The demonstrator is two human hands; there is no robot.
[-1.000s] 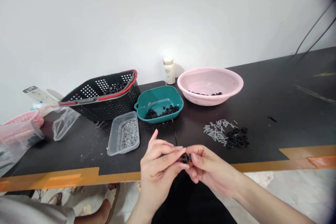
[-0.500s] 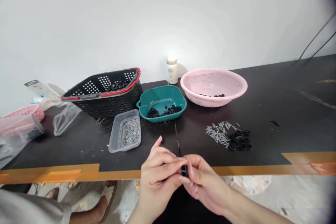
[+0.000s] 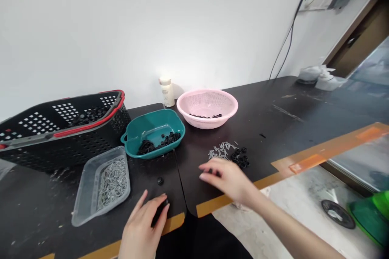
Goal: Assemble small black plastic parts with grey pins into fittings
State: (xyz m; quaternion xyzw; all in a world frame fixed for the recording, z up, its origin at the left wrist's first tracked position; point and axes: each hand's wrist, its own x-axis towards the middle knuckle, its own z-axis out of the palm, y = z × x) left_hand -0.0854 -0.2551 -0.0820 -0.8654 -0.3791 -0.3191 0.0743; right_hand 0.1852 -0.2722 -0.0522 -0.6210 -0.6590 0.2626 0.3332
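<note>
One small black piece (image 3: 214, 173) is pinched by the right hand (image 3: 229, 177) near metal pins (image 3: 221, 149) on the bench (image 3: 255, 109); whether the dark part (image 3: 165, 201) at the left hand (image 3: 142, 226) is gripped cannot be told. Beyond, black parts (image 3: 172, 139) are held in a teal basin (image 3: 153, 123).

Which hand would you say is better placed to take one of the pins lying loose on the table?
Probably the right hand: it is close beside the loose pins, while the left hand is farther off, near the clear tub.
</note>
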